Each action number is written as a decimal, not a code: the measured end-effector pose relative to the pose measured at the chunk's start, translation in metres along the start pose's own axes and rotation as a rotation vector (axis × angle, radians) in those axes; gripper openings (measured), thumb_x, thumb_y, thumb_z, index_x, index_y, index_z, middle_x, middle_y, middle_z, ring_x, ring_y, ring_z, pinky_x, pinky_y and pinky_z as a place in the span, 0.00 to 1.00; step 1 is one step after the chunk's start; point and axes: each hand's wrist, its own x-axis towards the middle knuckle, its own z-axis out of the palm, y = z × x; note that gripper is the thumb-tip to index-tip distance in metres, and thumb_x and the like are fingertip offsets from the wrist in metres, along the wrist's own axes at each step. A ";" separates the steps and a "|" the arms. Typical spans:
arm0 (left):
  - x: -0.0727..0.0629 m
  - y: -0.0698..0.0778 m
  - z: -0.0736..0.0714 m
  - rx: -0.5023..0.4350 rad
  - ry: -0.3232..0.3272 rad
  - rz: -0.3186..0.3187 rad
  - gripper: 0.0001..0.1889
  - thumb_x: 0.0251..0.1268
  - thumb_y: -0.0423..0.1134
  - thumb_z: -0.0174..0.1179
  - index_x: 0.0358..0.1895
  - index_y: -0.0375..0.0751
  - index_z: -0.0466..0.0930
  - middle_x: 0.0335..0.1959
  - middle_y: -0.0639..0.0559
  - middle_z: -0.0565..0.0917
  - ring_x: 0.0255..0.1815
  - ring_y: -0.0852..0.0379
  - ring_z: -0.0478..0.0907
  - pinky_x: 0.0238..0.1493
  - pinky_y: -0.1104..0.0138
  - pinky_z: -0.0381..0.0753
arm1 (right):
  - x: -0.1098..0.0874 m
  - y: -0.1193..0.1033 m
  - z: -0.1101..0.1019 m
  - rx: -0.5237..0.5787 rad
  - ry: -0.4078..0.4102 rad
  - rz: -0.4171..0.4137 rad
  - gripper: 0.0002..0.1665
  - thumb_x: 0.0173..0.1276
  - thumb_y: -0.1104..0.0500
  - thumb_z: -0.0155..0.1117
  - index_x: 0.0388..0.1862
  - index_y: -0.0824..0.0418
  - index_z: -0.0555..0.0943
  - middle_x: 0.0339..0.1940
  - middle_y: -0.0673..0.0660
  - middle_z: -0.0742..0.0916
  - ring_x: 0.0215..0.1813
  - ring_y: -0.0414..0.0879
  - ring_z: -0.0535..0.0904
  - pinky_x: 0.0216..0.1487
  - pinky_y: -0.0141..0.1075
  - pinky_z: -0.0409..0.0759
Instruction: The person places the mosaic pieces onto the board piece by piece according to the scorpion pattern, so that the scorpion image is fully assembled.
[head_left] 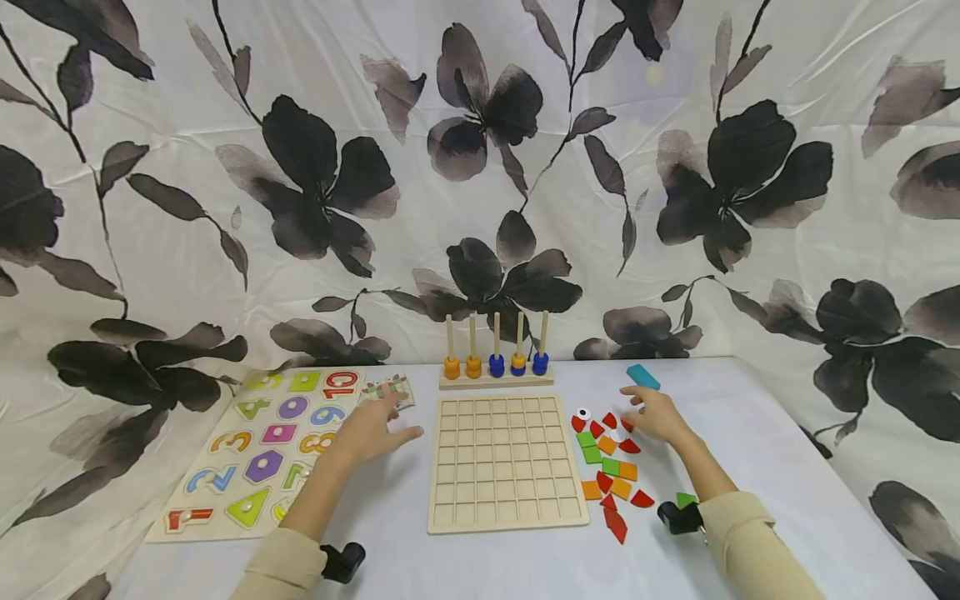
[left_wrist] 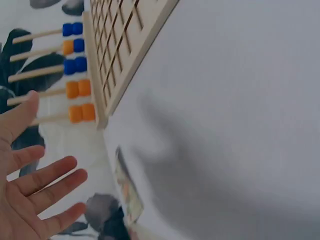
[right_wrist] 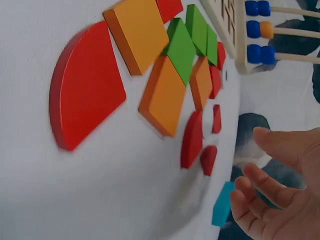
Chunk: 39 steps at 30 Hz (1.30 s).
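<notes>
My left hand [head_left: 371,432] hovers with fingers spread between the number puzzle board [head_left: 217,467] and the gridded wooden board [head_left: 508,527], holding nothing. Beyond its fingertips lies a small patterned packet [head_left: 403,388], partly hidden by the hand. My right hand [head_left: 654,414] is raised over the far end of the loose flat pieces, its fingers loosely bent and nothing held. Close to those fingers is a teal block [head_left: 643,377]. In the right wrist view, red pieces [right_wrist: 192,140] and the teal block [right_wrist: 223,204] lie beyond a gap from the hand [right_wrist: 285,185].
A peg stand [head_left: 495,379] with orange and blue beads stands behind the gridded board. Orange squares [head_left: 592,490], green squares [head_left: 592,455] and several red pieces [head_left: 616,525] lie right of it. A green piece [head_left: 686,500] sits beside the right wrist. Floral cloth [head_left: 480,208] hangs behind the table.
</notes>
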 end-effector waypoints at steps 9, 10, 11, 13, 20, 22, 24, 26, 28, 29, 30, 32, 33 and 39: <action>-0.002 0.017 0.050 -0.175 -0.124 0.059 0.43 0.37 0.44 0.77 0.60 0.30 0.71 0.60 0.34 0.74 0.63 0.37 0.68 0.65 0.48 0.66 | 0.014 -0.002 0.029 -0.050 -0.051 0.080 0.19 0.60 0.67 0.63 0.51 0.73 0.78 0.44 0.69 0.82 0.44 0.58 0.77 0.49 0.48 0.81; -0.003 0.017 0.054 -0.201 -0.147 0.058 0.44 0.35 0.44 0.78 0.61 0.30 0.70 0.62 0.34 0.71 0.65 0.36 0.65 0.67 0.48 0.63 | 0.014 -0.003 0.032 -0.057 -0.057 0.085 0.18 0.60 0.67 0.63 0.50 0.73 0.78 0.44 0.69 0.82 0.43 0.57 0.77 0.51 0.49 0.80; -0.004 0.017 0.058 -0.224 -0.167 0.058 0.46 0.34 0.44 0.78 0.62 0.30 0.69 0.64 0.33 0.69 0.67 0.35 0.63 0.68 0.47 0.61 | 0.015 -0.003 0.034 -0.070 -0.060 0.083 0.17 0.60 0.68 0.63 0.49 0.73 0.79 0.44 0.69 0.82 0.43 0.57 0.76 0.52 0.51 0.79; -0.005 0.017 0.064 -0.256 -0.198 0.057 0.47 0.33 0.43 0.79 0.63 0.30 0.68 0.67 0.32 0.65 0.69 0.34 0.59 0.69 0.46 0.58 | 0.017 -0.004 0.037 -0.085 -0.065 0.088 0.16 0.61 0.68 0.62 0.47 0.73 0.80 0.44 0.68 0.83 0.44 0.57 0.76 0.54 0.52 0.77; -0.006 0.017 0.065 -0.172 -0.151 0.061 0.42 0.29 0.39 0.80 0.56 0.28 0.74 0.57 0.34 0.75 0.61 0.37 0.70 0.64 0.50 0.69 | 0.023 -0.007 0.037 -0.052 -0.089 0.186 0.13 0.60 0.66 0.64 0.44 0.71 0.80 0.41 0.66 0.82 0.39 0.54 0.75 0.45 0.44 0.83; -0.004 0.018 0.063 -0.115 -0.114 0.069 0.40 0.26 0.40 0.80 0.52 0.27 0.77 0.51 0.35 0.79 0.56 0.38 0.74 0.60 0.51 0.73 | 0.025 -0.006 0.036 -0.016 -0.106 0.218 0.14 0.60 0.66 0.65 0.44 0.71 0.79 0.40 0.65 0.82 0.37 0.52 0.75 0.40 0.40 0.84; -0.003 0.018 0.062 -0.081 -0.102 0.069 0.40 0.26 0.41 0.81 0.50 0.26 0.78 0.49 0.36 0.79 0.54 0.38 0.74 0.59 0.51 0.74 | 0.027 -0.006 0.034 0.013 -0.118 0.226 0.15 0.59 0.66 0.65 0.44 0.71 0.78 0.38 0.64 0.81 0.36 0.51 0.75 0.37 0.37 0.83; -0.002 0.017 0.061 -0.071 -0.115 0.066 0.41 0.27 0.43 0.80 0.51 0.25 0.77 0.51 0.34 0.78 0.55 0.38 0.73 0.60 0.51 0.73 | 0.028 -0.006 0.032 0.032 -0.125 0.214 0.15 0.57 0.67 0.65 0.44 0.72 0.78 0.36 0.63 0.81 0.35 0.50 0.75 0.37 0.37 0.82; -0.001 0.015 0.062 -0.084 -0.139 0.060 0.42 0.29 0.44 0.80 0.54 0.24 0.75 0.54 0.33 0.76 0.58 0.36 0.71 0.62 0.50 0.70 | 0.029 -0.005 0.031 0.036 -0.130 0.198 0.14 0.56 0.67 0.65 0.42 0.72 0.79 0.35 0.61 0.81 0.35 0.50 0.74 0.38 0.38 0.82; 0.000 0.014 0.062 -0.099 -0.151 0.051 0.43 0.30 0.44 0.80 0.55 0.24 0.74 0.56 0.32 0.74 0.60 0.36 0.69 0.63 0.50 0.69 | 0.029 -0.005 0.030 0.041 -0.132 0.194 0.13 0.56 0.68 0.65 0.41 0.72 0.80 0.34 0.61 0.81 0.35 0.50 0.74 0.38 0.38 0.81; 0.000 0.012 0.062 -0.112 -0.163 0.044 0.44 0.30 0.44 0.79 0.56 0.24 0.73 0.58 0.32 0.73 0.61 0.35 0.68 0.64 0.49 0.67 | 0.029 -0.005 0.029 0.045 -0.134 0.189 0.12 0.56 0.68 0.66 0.40 0.72 0.80 0.33 0.60 0.81 0.34 0.50 0.74 0.37 0.38 0.81; 0.001 0.009 0.062 -0.145 -0.185 0.033 0.46 0.31 0.44 0.79 0.58 0.24 0.71 0.61 0.31 0.70 0.64 0.34 0.65 0.65 0.48 0.66 | 0.030 -0.005 0.028 0.045 -0.134 0.177 0.10 0.57 0.68 0.66 0.37 0.72 0.80 0.31 0.60 0.81 0.33 0.50 0.73 0.35 0.36 0.79; 0.001 0.008 0.063 -0.163 -0.195 0.028 0.47 0.30 0.44 0.80 0.59 0.24 0.70 0.62 0.31 0.69 0.64 0.33 0.64 0.66 0.47 0.65 | 0.030 -0.005 0.027 0.048 -0.131 0.179 0.09 0.57 0.67 0.66 0.36 0.71 0.80 0.30 0.59 0.81 0.33 0.49 0.73 0.34 0.35 0.79; 0.002 0.001 0.064 -0.238 -0.271 0.012 0.53 0.26 0.41 0.81 0.64 0.26 0.66 0.67 0.33 0.63 0.68 0.34 0.59 0.68 0.47 0.61 | 0.035 -0.008 0.026 0.126 -0.071 0.134 0.13 0.59 0.65 0.64 0.42 0.70 0.80 0.29 0.59 0.79 0.28 0.47 0.71 0.25 0.32 0.74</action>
